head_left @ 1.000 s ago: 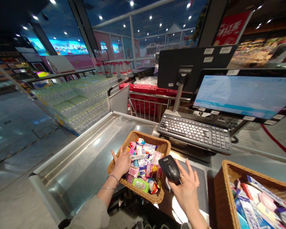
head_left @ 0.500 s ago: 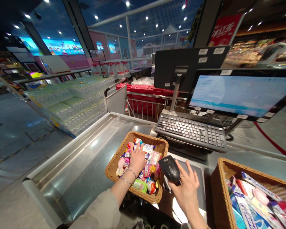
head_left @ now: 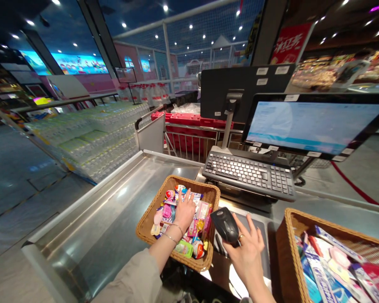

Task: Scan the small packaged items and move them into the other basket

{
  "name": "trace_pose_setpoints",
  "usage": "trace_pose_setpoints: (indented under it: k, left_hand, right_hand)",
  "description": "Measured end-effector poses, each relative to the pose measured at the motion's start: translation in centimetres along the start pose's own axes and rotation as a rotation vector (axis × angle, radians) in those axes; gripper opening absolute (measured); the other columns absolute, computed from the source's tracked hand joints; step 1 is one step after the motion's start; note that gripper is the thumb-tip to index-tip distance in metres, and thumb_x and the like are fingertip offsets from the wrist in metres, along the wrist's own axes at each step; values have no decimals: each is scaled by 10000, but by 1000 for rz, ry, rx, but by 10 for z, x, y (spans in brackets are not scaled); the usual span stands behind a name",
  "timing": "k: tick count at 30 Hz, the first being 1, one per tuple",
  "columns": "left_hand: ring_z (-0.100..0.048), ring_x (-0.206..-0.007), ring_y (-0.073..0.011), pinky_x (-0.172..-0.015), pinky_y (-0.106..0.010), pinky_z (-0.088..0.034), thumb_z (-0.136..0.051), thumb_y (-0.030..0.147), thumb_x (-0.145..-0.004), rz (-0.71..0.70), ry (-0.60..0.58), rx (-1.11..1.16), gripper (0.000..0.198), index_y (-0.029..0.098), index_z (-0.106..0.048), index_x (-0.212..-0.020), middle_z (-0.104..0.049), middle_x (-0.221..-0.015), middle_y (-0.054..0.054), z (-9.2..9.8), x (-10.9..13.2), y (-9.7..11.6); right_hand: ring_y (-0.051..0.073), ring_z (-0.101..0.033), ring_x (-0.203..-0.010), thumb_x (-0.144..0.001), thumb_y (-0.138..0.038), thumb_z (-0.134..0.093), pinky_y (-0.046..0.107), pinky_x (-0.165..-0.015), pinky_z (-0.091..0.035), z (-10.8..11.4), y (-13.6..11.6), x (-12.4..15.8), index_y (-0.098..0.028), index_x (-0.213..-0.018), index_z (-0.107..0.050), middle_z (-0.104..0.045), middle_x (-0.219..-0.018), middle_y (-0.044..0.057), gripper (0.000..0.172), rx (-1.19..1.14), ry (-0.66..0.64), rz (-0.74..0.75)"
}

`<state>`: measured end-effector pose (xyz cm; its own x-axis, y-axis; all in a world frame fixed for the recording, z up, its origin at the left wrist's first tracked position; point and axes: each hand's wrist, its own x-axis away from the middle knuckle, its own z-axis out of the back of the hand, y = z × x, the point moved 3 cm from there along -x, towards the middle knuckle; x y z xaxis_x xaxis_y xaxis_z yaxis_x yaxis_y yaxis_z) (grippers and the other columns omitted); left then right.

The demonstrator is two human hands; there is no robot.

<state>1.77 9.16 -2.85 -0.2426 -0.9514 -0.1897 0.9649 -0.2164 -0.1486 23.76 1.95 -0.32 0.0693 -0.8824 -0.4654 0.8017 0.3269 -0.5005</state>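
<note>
A brown wicker basket (head_left: 144, 215) on the metal counter contains several small candy packs, including a green pack (head_left: 184, 249) and a white, red and blue egg-shaped sweet (head_left: 198, 249). Inside it, my left hand (head_left: 185, 212) lies palm down over the sweets with its fingers stretched apart, near a white-and-purple wrapper (head_left: 196, 197). The palm hides what is directly beneath. My right hand (head_left: 248, 246) grips a black barcode scanner (head_left: 225, 225) between thumb and fingers, beside the basket's right rim. The scanner's head points left, toward the basket.
A second wicker basket (head_left: 287, 244) with packaged sweets stands at the right. Behind my hands are a black keyboard (head_left: 249, 173) and a lit monitor (head_left: 312, 126). The metal counter (head_left: 113, 223) stretches left, with a raised edge (head_left: 82, 198). A shopping cart (head_left: 189, 141) stands beyond.
My left hand has shifted slightly right over the sweets, its fingers still spread. The scanner stays in my right hand by the basket. The view has turned a little to the right.
</note>
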Motion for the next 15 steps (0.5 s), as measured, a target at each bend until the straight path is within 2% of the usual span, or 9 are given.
trace_pose_setpoints:
  k: [5,8,11,15]
  left_hand:
    - [-251,-1459,-313,-1124,-693,141,-566,149,-836,-71,124,179,158,211,-684,-921,-547,-1420,-61,29,24,-3]
    - [-203,-1473,-314,-1100,-707,159,-599,166,-823,-75,120,285,155,259,-691,-905,-520,-1447,-3,40,46,-17]
    - [-80,-1492,-335,-1079,-730,148,-616,183,-815,-32,27,348,188,316,-725,-890,-420,-1513,46,44,68,-39]
    - [-6,-1497,-306,-1091,-698,152,-638,174,-791,1,-139,387,253,386,-750,-872,-379,-1522,99,50,90,-64]
  right_hand:
    - [348,-302,-1413,-774,-433,-606,630,-1095,-180,-2,-2,-2,-266,-856,-705,-619,-1314,31,211,-9,-4,5]
    - [347,-301,-1414,-776,-447,-606,627,-1098,-174,-3,-3,-4,-265,-866,-707,-618,-1314,34,227,-21,-19,2]
    - [343,-296,-1418,-777,-440,-604,628,-1109,-156,-3,-4,-4,-258,-859,-710,-615,-1318,38,225,-32,-24,2]
    - [343,-285,-1425,-772,-425,-614,633,-1113,-153,-4,-6,-5,-257,-844,-709,-610,-1326,28,206,-40,-28,13]
